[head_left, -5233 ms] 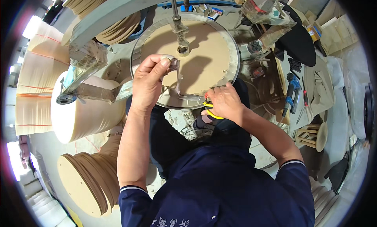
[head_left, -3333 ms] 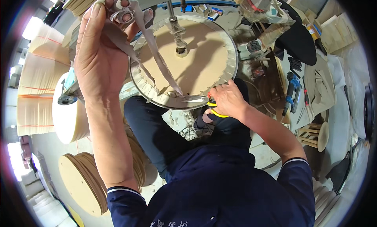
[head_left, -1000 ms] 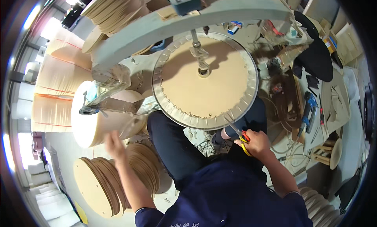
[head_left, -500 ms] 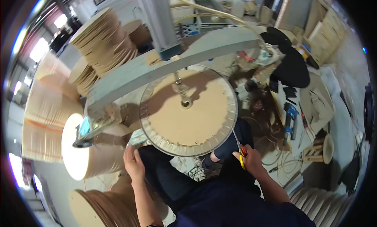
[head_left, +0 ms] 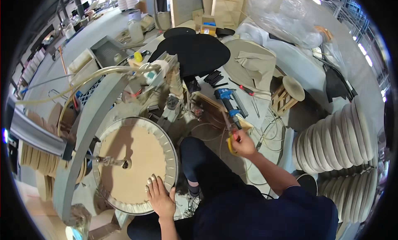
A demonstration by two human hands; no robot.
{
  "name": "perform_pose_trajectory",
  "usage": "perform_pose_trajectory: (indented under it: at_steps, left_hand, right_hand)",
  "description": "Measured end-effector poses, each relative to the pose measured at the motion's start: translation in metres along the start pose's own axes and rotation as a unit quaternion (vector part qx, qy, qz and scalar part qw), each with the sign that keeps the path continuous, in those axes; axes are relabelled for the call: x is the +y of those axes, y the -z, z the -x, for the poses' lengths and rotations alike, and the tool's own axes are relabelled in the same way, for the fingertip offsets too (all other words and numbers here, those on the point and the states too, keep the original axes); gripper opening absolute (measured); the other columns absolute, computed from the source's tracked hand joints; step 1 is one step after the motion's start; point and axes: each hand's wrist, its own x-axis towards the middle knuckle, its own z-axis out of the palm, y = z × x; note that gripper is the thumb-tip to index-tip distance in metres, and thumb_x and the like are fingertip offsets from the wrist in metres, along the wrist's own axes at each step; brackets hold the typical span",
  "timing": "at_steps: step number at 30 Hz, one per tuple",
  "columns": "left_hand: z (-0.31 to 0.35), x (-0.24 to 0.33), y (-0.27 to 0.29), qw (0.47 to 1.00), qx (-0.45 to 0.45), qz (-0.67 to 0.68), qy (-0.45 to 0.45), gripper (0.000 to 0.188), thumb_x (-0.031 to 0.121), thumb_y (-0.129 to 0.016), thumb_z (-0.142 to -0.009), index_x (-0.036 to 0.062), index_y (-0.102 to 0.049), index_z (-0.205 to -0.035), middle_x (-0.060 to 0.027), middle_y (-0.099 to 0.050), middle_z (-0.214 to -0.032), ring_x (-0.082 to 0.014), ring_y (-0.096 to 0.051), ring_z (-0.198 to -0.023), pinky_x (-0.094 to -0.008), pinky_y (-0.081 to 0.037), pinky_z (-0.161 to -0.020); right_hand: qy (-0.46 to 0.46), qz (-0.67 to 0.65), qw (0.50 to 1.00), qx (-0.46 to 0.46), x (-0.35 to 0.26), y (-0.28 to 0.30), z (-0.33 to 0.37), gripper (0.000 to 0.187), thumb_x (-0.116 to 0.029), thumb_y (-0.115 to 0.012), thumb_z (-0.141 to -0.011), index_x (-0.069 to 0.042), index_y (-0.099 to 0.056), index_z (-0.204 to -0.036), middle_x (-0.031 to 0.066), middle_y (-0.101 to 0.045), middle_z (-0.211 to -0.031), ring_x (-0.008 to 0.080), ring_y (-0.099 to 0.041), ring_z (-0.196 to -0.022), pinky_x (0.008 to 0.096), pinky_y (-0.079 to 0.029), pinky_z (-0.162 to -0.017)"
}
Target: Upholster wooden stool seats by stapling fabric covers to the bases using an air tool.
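My right hand (head_left: 242, 144) is closed round scissors (head_left: 230, 145) with yellow and red handles. Their slim blades point away from me, beside the tip of a blue and black staple gun (head_left: 231, 103) lying on the bench. Flat on the near right part of a round board (head_left: 139, 148) rests my left hand (head_left: 161, 198), fingers stretched out and holding nothing. Pale pleated fabric (head_left: 171, 157) is folded over the board's edge all round, within a circular rim. A press rod (head_left: 108, 160) meets the board's middle.
A curved grey beam (head_left: 85, 128) arches over the board's left. On the bench lie black round pieces (head_left: 195, 53), a red-handled tool (head_left: 246, 90), beige cloth (head_left: 255, 70) and hoses. A wooden stool (head_left: 288, 92) stands beyond. Stacked covered rounds (head_left: 336, 140) fill the right.
The view has swung right. My left hand has come from beside the board onto its surface. My right hand has carried the scissors away from the board's edge to the bench by the staple gun.
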Motion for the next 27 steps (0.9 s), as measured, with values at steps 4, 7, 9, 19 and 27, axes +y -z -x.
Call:
perform_pose_trajectory:
  at_steps: [4, 7, 9, 19, 27]
  left_hand:
    - [0.003, -0.005, 0.004, 0.999, -0.039, -0.003, 0.01, 0.093, 0.059, -0.063, -0.101, -0.0046, -0.037, -0.164, -0.026, -0.041, -0.168, -0.046, -0.034, -0.157, -0.0573, -0.023, -0.13]
    - [0.004, -0.012, 0.005, 0.996, -0.073, -0.018, 0.039, 0.1, 0.066, -0.059, -0.1, -0.0065, -0.035, -0.164, -0.0289, -0.04, -0.167, -0.0471, -0.032, -0.158, -0.0574, -0.021, -0.131]
    - [0.005, -0.018, 0.007, 0.997, -0.07, -0.012, 0.043, 0.101, 0.068, -0.054, -0.101, -0.008, -0.033, -0.165, -0.0306, -0.039, -0.167, -0.0486, -0.03, -0.158, -0.0581, -0.019, -0.131]
    - [0.015, -0.053, 0.018, 0.992, 0.095, 0.026, 0.074, 0.061, 0.033, -0.059, -0.11, -0.0026, -0.048, -0.159, -0.0292, -0.048, -0.163, -0.0526, -0.042, -0.151, -0.0623, -0.032, -0.126]
    - [0.015, -0.045, 0.021, 0.973, 0.156, -0.011, 0.168, 0.057, 0.033, -0.06, -0.111, -0.0059, -0.054, -0.153, -0.034, -0.052, -0.156, -0.0567, -0.047, -0.144, -0.0611, -0.04, -0.12]
  right_hand:
    - [0.014, 0.05, 0.992, 0.112, 0.048, 0.046, -0.052, 0.03, -0.03, -0.076, -0.094, -0.007, -0.071, -0.113, 0.0174, -0.076, -0.098, 0.0349, -0.075, -0.088, 0.0432, -0.058, -0.08]
    - [-0.009, 0.117, 0.984, 0.137, 0.074, 0.082, -0.092, 0.035, -0.035, -0.074, -0.095, -0.007, -0.073, -0.115, 0.0192, -0.077, -0.102, 0.0409, -0.075, -0.094, 0.0485, -0.058, -0.083]
    - [-0.035, 0.234, 0.963, 0.131, 0.082, 0.098, -0.113, 0.036, -0.037, -0.073, -0.094, -0.007, -0.074, -0.115, 0.0192, -0.078, -0.104, 0.0407, -0.075, -0.098, 0.0507, -0.056, -0.085]
    - [0.038, 0.267, 0.94, 0.207, 0.122, 0.083, -0.17, 0.029, -0.03, -0.076, -0.091, -0.008, -0.072, -0.109, 0.016, -0.074, -0.104, 0.0399, -0.07, -0.102, 0.0543, -0.05, -0.092]
    - [0.327, 0.183, 0.899, 0.227, 0.016, 0.039, -0.231, 0.016, -0.008, -0.079, -0.088, -0.007, -0.073, -0.103, 0.0158, -0.074, -0.099, 0.0394, -0.069, -0.096, 0.0515, -0.053, -0.084]
